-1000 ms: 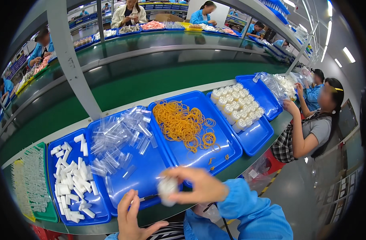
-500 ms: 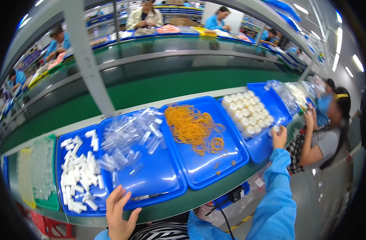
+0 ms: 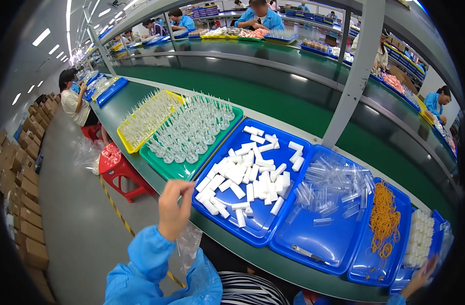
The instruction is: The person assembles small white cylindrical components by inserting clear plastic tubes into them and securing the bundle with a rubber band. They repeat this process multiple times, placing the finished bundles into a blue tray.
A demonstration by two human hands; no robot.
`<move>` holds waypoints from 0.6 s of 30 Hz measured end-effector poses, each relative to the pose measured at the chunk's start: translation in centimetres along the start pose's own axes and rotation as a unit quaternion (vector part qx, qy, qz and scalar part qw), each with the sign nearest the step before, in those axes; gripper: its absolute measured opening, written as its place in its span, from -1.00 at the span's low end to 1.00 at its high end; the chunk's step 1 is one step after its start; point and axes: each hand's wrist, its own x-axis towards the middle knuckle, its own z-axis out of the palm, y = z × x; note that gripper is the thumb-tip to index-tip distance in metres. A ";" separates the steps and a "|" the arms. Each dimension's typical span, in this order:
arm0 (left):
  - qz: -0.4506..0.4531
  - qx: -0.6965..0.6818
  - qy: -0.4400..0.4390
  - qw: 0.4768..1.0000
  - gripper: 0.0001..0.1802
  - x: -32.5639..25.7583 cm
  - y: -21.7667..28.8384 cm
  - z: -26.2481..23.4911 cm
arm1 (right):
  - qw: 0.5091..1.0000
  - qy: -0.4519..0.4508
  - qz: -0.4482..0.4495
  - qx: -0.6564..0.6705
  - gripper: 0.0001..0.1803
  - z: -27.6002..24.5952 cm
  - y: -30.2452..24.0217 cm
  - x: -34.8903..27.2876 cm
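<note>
My left hand [image 3: 174, 208] is raised in front of the bench edge, fingers bunched together, close to the near corner of a green tray [image 3: 177, 172] of clear pointed parts and a blue tray [image 3: 252, 235] of white tubes. I see nothing in its fingers. My right hand [image 3: 420, 278] shows only partly at the lower right rim, beside a blue tray [image 3: 438, 229] of white round pieces. Its grip is unclear. Between them lie a blue tray [image 3: 313, 246] of clear tubes and a blue tray [image 3: 369, 269] of orange rubber bands [image 3: 385, 219].
A yellow tray [image 3: 121, 136] of clear parts sits left of the green one. A red stool [image 3: 118, 165] and a clear plastic bag [image 3: 189, 245] are below the bench. Cardboard boxes [image 3: 24, 203] line the left. A grey post [image 3: 354, 76] rises behind the trays. Other workers sit along the lines.
The view has swung left, bringing the green and yellow trays into sight. My left hand rose from the bench edge; my right hand stays out at the far right tray.
</note>
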 end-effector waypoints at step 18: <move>0.152 0.211 -0.078 0.963 -0.81 7.8 -7.2 3.0 | 0.718 -0.520 -0.319 0.336 -0.70 26.4 -49.5 -15.6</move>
